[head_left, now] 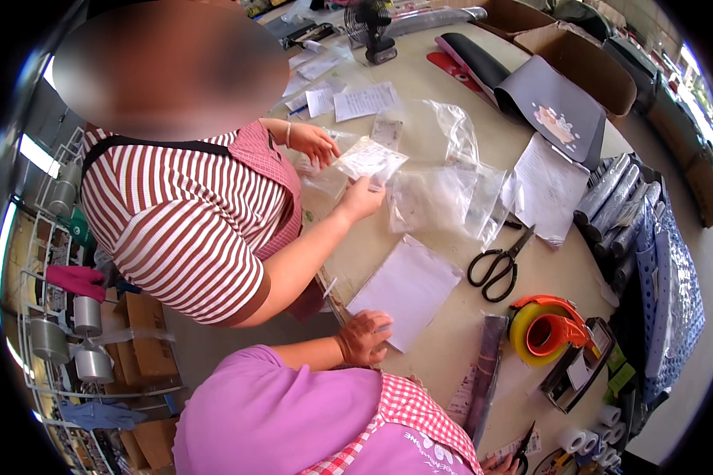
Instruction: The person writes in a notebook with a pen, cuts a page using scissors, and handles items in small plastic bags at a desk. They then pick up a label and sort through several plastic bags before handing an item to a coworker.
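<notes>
The left hand [364, 337] curls at the lower-left edge of the white packet [413, 289] mid-frame, the right [498, 465] beside black scissors [523, 451] at bottom, both grips unclear.

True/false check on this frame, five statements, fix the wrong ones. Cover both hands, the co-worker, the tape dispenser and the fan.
1. The left hand touches the pale flat packet. True.
2. The right hand is out of view. False: part of it shows at the lower edge, by the smaller dark scissors.
3. The co-worker in the striped top holds a clear-wrapped packet. True.
4. The orange tape dispenser lies left of the large black-handled scissors. False: it is right of them in the picture.
5. A black fan stands at the table's far side. True.
</notes>
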